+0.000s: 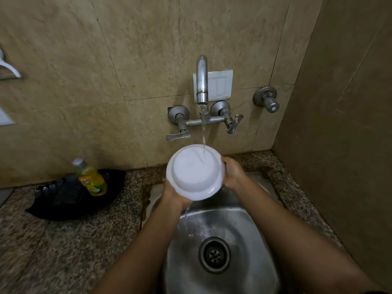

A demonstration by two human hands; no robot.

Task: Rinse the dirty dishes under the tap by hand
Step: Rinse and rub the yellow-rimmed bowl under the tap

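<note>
White plate [196,172], gripped at opposite rims by left hand [172,193] and right hand [233,171], caught running tap [202,81] water above steel sink [254,230].

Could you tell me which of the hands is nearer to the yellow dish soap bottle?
Left. The left hand grips the white plate's lower-left rim, on the side toward the dish soap bottle; the right hand holds the far rim.

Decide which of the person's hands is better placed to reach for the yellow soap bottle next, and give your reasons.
Probably the left hand. The yellow soap bottle stands on the speckled stone counter to its side, while the right hand grips the far edge of the round white plastic bowl.
</note>
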